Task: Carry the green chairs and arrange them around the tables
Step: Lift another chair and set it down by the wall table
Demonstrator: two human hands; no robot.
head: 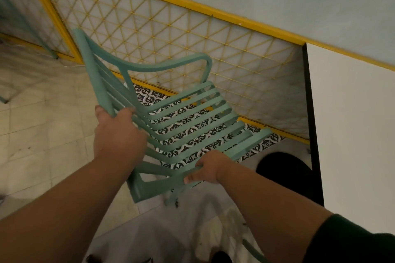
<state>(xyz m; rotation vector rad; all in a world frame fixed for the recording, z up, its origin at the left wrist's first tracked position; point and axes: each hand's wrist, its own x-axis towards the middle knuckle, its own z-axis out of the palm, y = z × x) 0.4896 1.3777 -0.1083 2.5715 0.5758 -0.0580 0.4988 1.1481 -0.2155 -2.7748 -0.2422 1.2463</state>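
Note:
A green slatted chair [188,113] with armrests is lifted off the floor and tilted in front of me. My left hand [117,132] grips the top of its backrest. My right hand [208,166] is closed on the near edge of the seat frame. A white table [352,134] with a dark edge stands just to the right of the chair, and its black round base [286,168] shows on the floor below. The chair's legs are mostly hidden under the seat.
A yellow-framed lattice partition [171,28] runs along the far side, close behind the chair. Patterned black-and-white tiles [192,136] lie at its foot, pale tiles elsewhere. Part of another green chair [254,252] shows at the bottom, and green legs [51,53] at far left.

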